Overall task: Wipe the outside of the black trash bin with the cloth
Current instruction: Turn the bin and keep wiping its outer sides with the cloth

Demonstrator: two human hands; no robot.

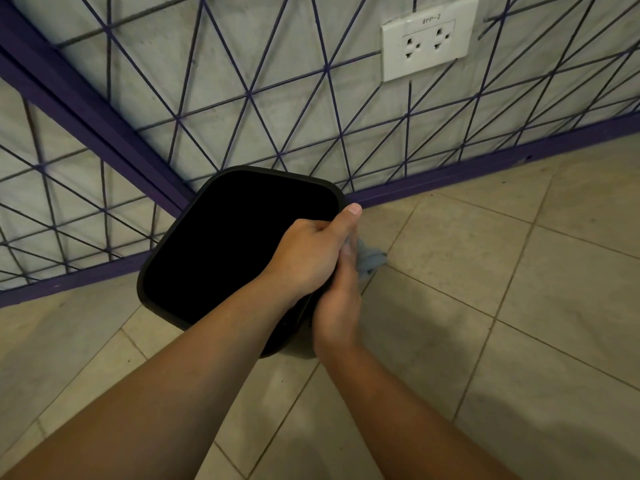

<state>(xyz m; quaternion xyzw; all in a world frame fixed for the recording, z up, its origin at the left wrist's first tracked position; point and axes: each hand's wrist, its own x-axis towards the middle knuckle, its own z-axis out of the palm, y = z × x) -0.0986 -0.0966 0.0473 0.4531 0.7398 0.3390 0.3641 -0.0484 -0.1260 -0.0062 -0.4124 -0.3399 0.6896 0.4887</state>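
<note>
The black trash bin (221, 244) stands in a corner of the tiled floor, its open top facing me. My left hand (308, 251) grips the bin's right rim, thumb stretched along the edge. Just below it, my right hand (336, 306) holds a light blue cloth (369, 259) against the bin's outer right side. Only a bunched part of the cloth shows beyond my fingers; the rest is hidden behind my hands.
Grey walls with a dark purple line pattern and purple baseboard (485, 164) meet behind the bin. A white double power socket (427, 41) sits on the right wall. Beige floor tiles (485, 289) spread to the right and toward me.
</note>
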